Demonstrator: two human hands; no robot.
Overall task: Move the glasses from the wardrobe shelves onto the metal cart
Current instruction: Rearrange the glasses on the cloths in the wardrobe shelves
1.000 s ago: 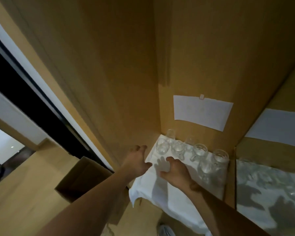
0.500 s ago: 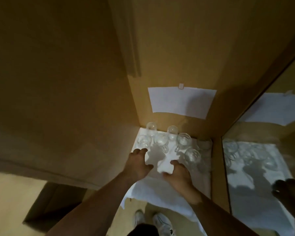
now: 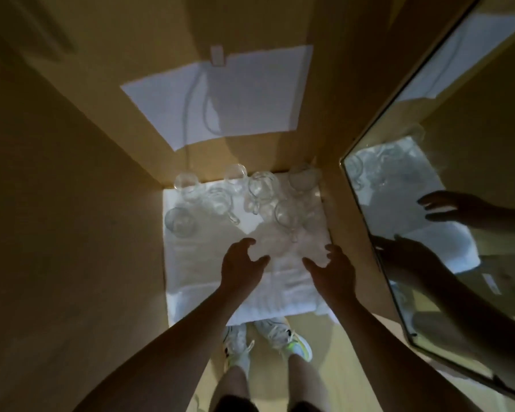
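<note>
Several clear glass mugs stand on a white cloth [image 3: 191,281] on the wardrobe shelf. One mug [image 3: 180,223] is at the left, others [image 3: 261,188] cluster toward the back wall, and one [image 3: 286,215] stands nearest my hands. My left hand [image 3: 241,269] and my right hand [image 3: 333,273] hover over the cloth's front half, fingers spread, holding nothing. Both fall just short of the nearest mug. The metal cart is not in view.
Wooden wardrobe walls close in on the left and back. A white paper sheet [image 3: 220,96] is taped to the back wall. A mirror panel [image 3: 446,203] on the right reflects the cloth and my hands. My shoes [image 3: 283,337] stand on the wooden floor below the shelf's front edge.
The view has swung down and closer to the shelf. Both hands have lifted off the cloth and opened wider, now apart from each other.
</note>
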